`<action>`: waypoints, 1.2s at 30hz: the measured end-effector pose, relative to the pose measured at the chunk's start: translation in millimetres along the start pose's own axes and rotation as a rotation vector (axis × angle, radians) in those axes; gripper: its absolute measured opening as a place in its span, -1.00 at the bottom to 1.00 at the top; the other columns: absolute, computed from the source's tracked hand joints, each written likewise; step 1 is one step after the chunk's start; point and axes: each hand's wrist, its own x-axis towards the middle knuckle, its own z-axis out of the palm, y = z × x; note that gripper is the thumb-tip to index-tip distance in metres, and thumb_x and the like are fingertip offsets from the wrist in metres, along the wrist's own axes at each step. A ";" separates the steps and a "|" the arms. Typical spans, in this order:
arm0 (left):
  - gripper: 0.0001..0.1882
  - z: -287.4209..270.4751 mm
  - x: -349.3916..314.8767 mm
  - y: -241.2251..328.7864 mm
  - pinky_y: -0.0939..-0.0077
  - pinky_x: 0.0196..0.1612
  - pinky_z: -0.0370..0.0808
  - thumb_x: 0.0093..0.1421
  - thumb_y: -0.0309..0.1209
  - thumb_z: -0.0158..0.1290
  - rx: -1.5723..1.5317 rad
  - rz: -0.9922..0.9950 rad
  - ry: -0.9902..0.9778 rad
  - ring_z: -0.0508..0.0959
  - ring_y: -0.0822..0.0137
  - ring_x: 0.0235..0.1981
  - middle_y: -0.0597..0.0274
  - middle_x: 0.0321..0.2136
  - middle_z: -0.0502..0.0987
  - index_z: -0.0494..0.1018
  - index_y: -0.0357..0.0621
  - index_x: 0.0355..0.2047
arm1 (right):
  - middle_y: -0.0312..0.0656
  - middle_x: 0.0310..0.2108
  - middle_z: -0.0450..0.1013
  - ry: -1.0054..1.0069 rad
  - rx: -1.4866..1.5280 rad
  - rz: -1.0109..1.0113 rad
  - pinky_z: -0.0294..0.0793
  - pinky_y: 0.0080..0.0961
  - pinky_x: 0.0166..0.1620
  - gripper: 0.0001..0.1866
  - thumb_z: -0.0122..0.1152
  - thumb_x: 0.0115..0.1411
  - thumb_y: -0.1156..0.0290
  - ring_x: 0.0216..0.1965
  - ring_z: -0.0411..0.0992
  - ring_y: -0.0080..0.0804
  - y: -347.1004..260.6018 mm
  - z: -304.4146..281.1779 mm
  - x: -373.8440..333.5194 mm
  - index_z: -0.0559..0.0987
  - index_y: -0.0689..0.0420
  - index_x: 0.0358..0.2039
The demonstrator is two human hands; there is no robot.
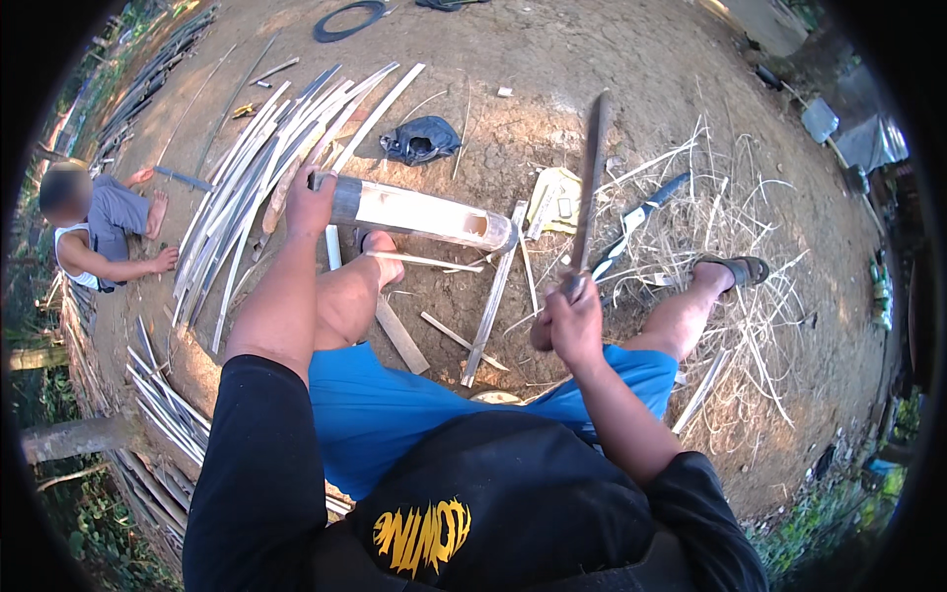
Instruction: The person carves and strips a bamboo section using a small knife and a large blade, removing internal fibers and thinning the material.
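My left hand (311, 205) is closed round the near-left end of a long cylinder (424, 213), see-through or shiny at its right end, with a broad white area along its side. It hangs tilted above the ground, over my left foot. My right hand (574, 318) is closed on the handle of a machete (593, 178). The long dark blade points up and away, to the right of the cylinder, not touching it. Under the cylinder's right end lies a flat split strip (493, 301). A yellow packet (554, 200) rests just beyond, between cylinder and blade.
Many long split strips (286, 158) lie in a pile at left, beside a seated person (109, 227). Thin shavings (735, 296) litter the ground around my right foot. A dark and pale long object (631, 227) lies on them. Farther off are a black plastic bag (422, 140) and a coil (347, 20).
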 end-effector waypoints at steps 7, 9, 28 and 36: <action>-0.34 -0.6 -4.0 25.6 0.15 0.21 0.39 0.18 0.03 0.18 0.028 0.035 0.007 0.50 -0.10 0.14 -0.22 0.08 0.52 0.46 -0.22 0.12 | -0.24 -0.45 0.45 0.105 0.025 -0.085 0.44 -0.48 -0.36 -0.68 0.27 0.24 0.40 -0.49 0.44 -0.51 39.3 -8.2 -2.4 0.40 0.20 -0.06; -0.31 0.5 -1.0 41.4 0.15 0.22 0.38 0.19 0.05 0.17 0.057 0.013 0.010 0.51 -0.11 0.14 -0.21 0.08 0.52 0.46 -0.24 0.14 | -0.21 -0.44 0.46 0.072 -0.153 0.049 0.45 -0.44 -0.33 -0.68 0.30 0.21 0.36 -0.48 0.45 -0.48 54.5 -13.2 -17.0 0.43 0.20 -0.12; -0.31 -15.6 -29.0 139.7 0.18 0.20 0.37 0.07 -0.06 0.31 -0.059 0.495 -0.259 0.46 -0.01 0.15 -0.10 0.12 0.44 0.42 -0.16 0.12 | 0.15 -0.20 0.54 -0.449 -0.633 0.168 0.48 -0.09 0.04 -0.50 0.29 0.23 0.12 -0.06 0.52 0.17 27.3 -42.0 -24.0 0.45 0.22 0.02; -0.40 -35.7 -40.9 191.1 0.31 0.08 0.45 -0.01 -0.28 0.36 -0.110 0.495 -0.261 0.57 0.14 -0.05 0.02 -0.09 0.55 0.47 -0.25 0.03 | 0.21 -0.19 0.55 -0.505 -0.714 0.100 0.47 -0.04 0.03 -0.57 0.25 0.21 0.16 -0.06 0.51 0.20 27.6 -66.2 9.1 0.47 0.26 -0.09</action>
